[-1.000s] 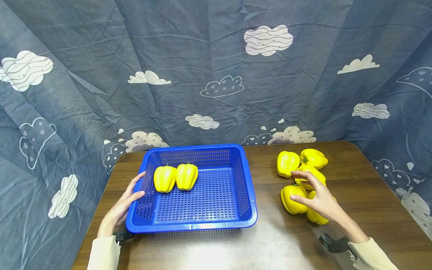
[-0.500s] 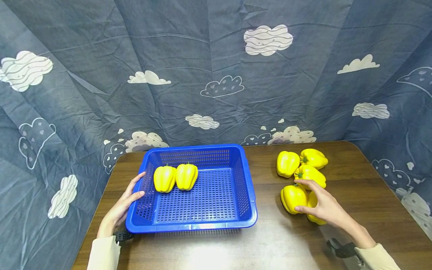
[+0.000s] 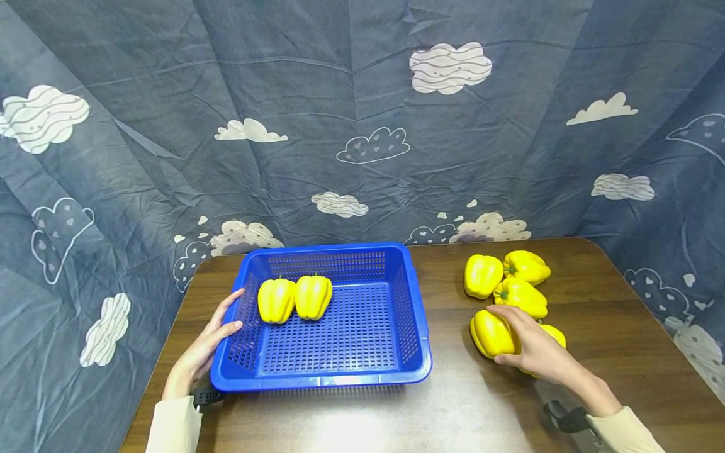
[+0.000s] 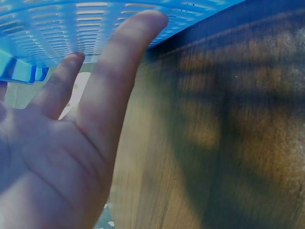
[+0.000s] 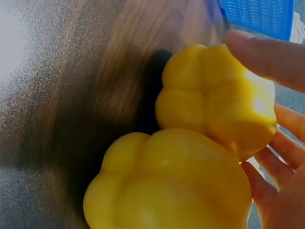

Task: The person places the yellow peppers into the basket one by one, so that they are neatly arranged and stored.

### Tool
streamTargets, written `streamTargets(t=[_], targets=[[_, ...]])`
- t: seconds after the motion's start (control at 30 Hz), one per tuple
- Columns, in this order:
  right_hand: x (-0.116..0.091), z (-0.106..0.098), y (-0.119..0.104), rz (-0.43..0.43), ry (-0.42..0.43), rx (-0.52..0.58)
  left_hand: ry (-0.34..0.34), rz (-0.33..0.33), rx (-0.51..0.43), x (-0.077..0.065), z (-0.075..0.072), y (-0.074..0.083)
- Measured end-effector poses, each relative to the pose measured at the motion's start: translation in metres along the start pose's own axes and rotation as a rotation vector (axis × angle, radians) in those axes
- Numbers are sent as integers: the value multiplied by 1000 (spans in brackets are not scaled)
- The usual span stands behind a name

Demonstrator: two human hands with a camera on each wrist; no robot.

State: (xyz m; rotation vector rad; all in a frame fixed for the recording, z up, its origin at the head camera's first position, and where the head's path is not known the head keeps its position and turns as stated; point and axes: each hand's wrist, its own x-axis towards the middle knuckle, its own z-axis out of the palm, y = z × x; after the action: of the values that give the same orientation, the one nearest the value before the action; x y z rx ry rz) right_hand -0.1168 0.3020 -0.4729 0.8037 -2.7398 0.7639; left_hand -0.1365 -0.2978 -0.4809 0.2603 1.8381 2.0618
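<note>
Where tabletop (image 3: 446, 302) parts basket (image 3: 368, 379) from loose peppers (image 3: 521, 299), we've room.
Left hand (image 3: 204, 346), straight-fingered, touches basket rim (image 3: 221, 365); right hand (image 3: 535, 349) curls round front-left pepper (image 3: 490, 335).

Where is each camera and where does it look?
Head: on the head, looking forward and down at blue basket, yellow peppers and table; left hand and right hand show.
Left wrist: worn there, facing the basket's side; left hand shows.
Right wrist: worn there, facing two yellow peppers; right hand shows.
Both wrist views share the basket.
</note>
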Motion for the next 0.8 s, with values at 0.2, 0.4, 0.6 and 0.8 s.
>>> streamTargets(t=[0.2,0.4,0.6,0.8], targets=[[1,2,0,3,13,-31,-5,-9,6,0,0,0],[5,1,0,20,38,-42,-5,-11,5,0,1,0],[14,-3,-1,-53,38,-12,5,-9,15,0,1,1],[17,-2,-1,-36,-3,-28,0,4,10,0,0,0]])
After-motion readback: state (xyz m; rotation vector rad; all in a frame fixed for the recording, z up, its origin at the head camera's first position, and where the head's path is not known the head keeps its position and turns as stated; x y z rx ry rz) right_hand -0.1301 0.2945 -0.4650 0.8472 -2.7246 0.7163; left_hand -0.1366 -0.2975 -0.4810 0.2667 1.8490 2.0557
